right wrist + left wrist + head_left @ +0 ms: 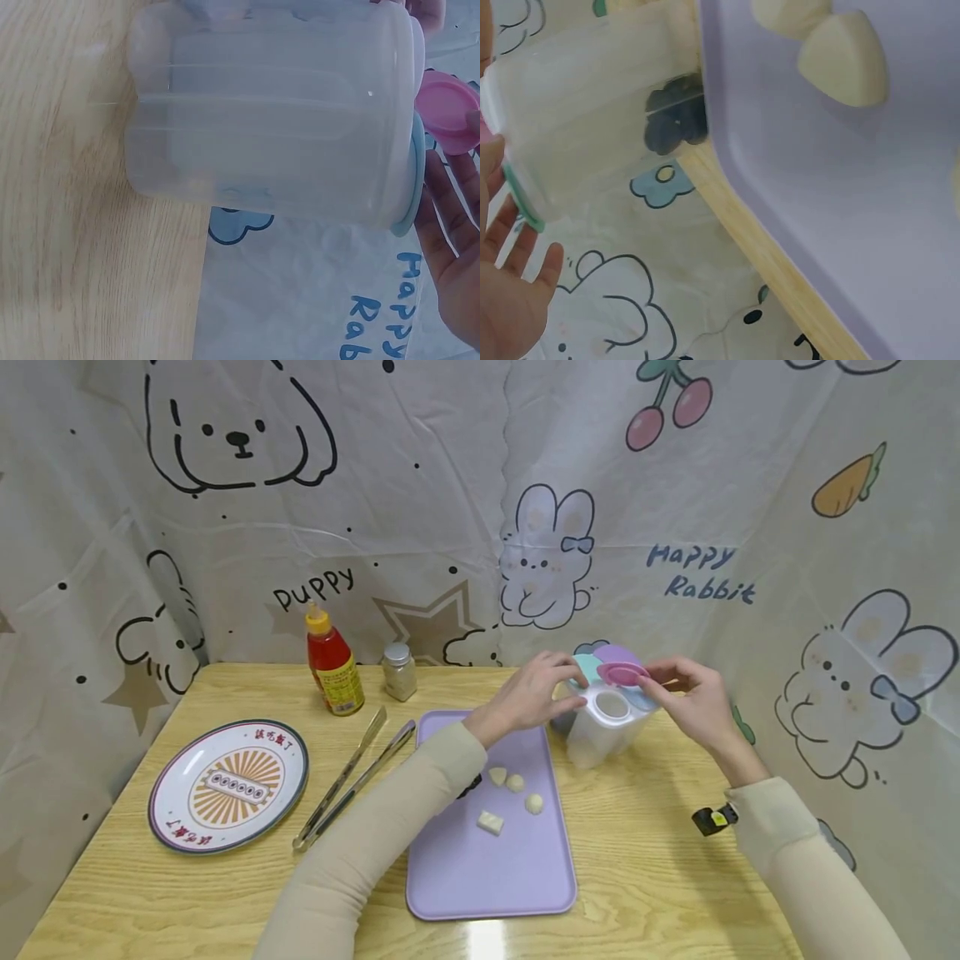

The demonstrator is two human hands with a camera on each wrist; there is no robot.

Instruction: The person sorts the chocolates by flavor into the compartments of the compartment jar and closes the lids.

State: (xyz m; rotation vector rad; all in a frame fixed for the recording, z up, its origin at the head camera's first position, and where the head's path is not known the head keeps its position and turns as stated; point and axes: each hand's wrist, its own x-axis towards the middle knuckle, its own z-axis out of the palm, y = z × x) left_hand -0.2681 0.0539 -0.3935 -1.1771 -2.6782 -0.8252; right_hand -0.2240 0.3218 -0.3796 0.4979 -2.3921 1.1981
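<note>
A translucent storage container with pastel lids stands on the table right of a purple tray. One round opening in its white top is uncovered. My left hand holds the container's top at its left side, thumb at the near rim, other fingers spread by the green lid. On the far side, my right hand pinches a pink lid, tilted up from the opening. Dark pieces show in one compartment; the compartment facing the right wrist view looks bare. Several pale pieces lie on the tray.
Left of the tray are metal tongs and a white patterned plate. Behind them stand a red sauce bottle and a small silver-capped jar. A printed curtain encloses the wooden table.
</note>
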